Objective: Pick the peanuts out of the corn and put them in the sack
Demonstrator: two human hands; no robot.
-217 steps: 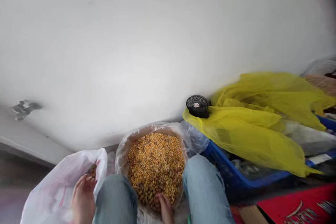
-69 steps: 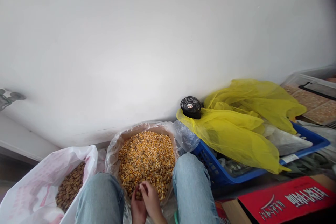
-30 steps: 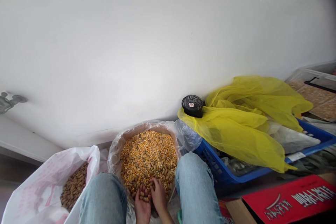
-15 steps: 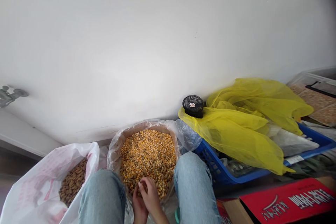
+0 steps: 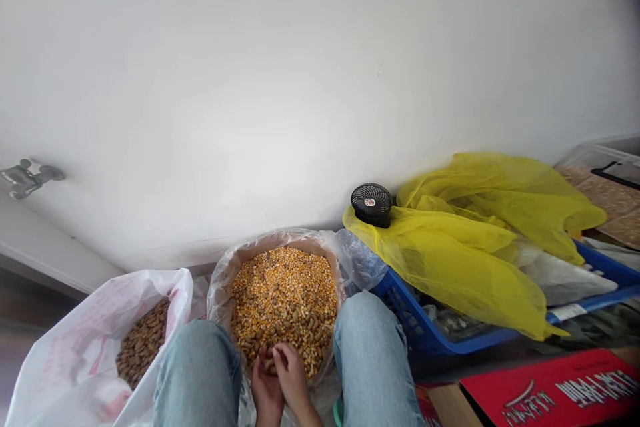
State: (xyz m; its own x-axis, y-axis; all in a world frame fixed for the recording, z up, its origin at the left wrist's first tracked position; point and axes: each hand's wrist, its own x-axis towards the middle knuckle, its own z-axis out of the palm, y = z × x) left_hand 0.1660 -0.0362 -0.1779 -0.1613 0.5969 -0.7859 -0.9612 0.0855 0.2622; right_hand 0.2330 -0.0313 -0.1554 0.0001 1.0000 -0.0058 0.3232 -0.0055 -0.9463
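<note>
A clear-lined bag (image 5: 223,287) between my knees is full of yellow corn kernels (image 5: 285,273), with brown unshelled peanuts (image 5: 305,327) mixed in, thickest at the near side. Low over that near side, my left hand (image 5: 267,392) is cupped with the palm turned up, and some peanuts show at its fingers. My right hand (image 5: 293,379) meets it from the right, fingers bent and closed over the left fingers. Whatever the right fingertips pinch is too small to make out.
At left, a white plastic bag (image 5: 65,360) holds brown nut-like pieces (image 5: 143,343). To the right, yellow mesh (image 5: 445,253) covers a blue basket (image 5: 450,347) beside a small black fan (image 5: 371,203). A red box (image 5: 555,387) lies lower right; a tap (image 5: 30,177) juts from the wall.
My fingers have shifted slightly, and peanuts now show between my hands. The whole view has moved a little, so things appear slightly further right.
</note>
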